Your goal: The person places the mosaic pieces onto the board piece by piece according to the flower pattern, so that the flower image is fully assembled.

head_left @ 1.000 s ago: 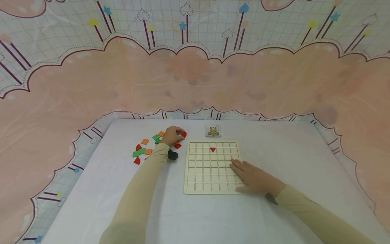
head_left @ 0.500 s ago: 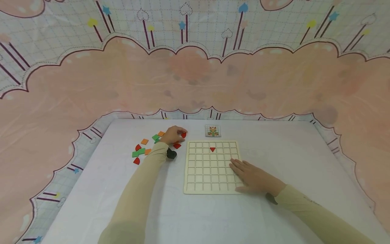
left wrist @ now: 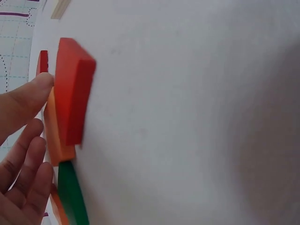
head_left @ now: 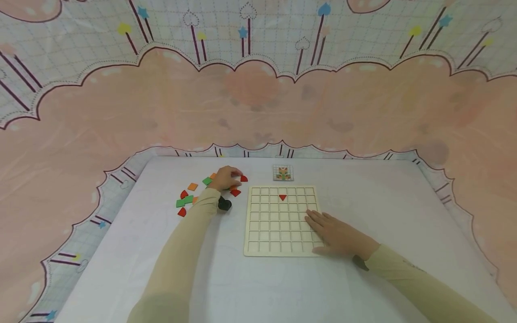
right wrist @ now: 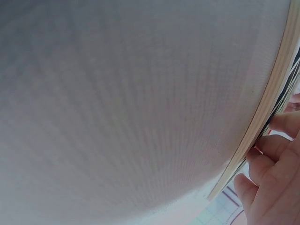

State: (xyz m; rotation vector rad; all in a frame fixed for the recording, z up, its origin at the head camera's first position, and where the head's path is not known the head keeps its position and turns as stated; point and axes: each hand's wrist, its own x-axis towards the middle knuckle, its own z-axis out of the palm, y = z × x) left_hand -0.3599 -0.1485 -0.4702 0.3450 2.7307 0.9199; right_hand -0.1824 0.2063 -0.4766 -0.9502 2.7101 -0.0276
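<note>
My left hand (head_left: pixel 226 177) is over the scattered pieces left of the board, its thumb and fingertips apart. A red quarter-round piece (head_left: pixel 244 178) lies right at its fingertips. In the left wrist view, the thumb overlaps a small red piece (left wrist: pixel 43 61); nearer the camera are a larger red piece (left wrist: pixel 75 91), an orange piece (left wrist: pixel 60 140) and a green piece (left wrist: pixel 72 192). My right hand (head_left: pixel 335 233) rests with extended fingers on the right edge of the pale gridded board (head_left: pixel 264 226). One red triangle (head_left: pixel 282 197) sits in the board's upper part.
A small pattern card (head_left: pixel 283 172) lies behind the board. Orange squares (head_left: pixel 192 186), green pieces (head_left: pixel 180 203) and red pieces (head_left: pixel 182 211) are spread at left on the white table (head_left: pixel 258 291). A black wrist device (head_left: pixel 224 204) is at the left cuff.
The red quarter-round piece, tilted at my left fingertips earlier, now lies flatter as the hand draws slightly left from it. My right hand stays on the board.
</note>
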